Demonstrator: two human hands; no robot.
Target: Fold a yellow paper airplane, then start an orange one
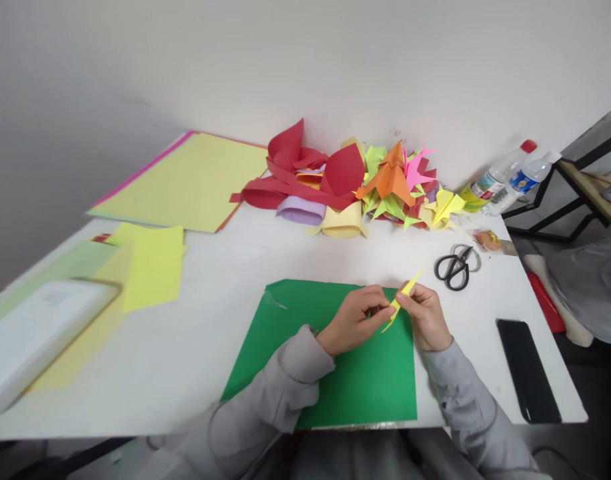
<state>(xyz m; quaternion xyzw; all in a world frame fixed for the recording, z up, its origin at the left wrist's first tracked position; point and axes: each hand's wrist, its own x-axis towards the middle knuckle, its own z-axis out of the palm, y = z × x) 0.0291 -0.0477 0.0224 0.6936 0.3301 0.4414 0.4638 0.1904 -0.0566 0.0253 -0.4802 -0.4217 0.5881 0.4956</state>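
Note:
My left hand (353, 320) and my right hand (426, 315) meet over a green paper sheet (335, 373) lying flat near the table's front edge. Both hands pinch a narrow folded yellow paper piece (403, 293), whose pointed tip sticks up and to the right. Grey sleeves cover both forearms.
A heap of folded coloured paper shapes (365, 183) lies at the back. Black scissors (454, 267) sit right of my hands, and a black phone (528, 377) lies near the right edge. Yellow sheets (185, 180) and a white box (30, 333) lie left. Two plastic bottles (510, 175) rest far right.

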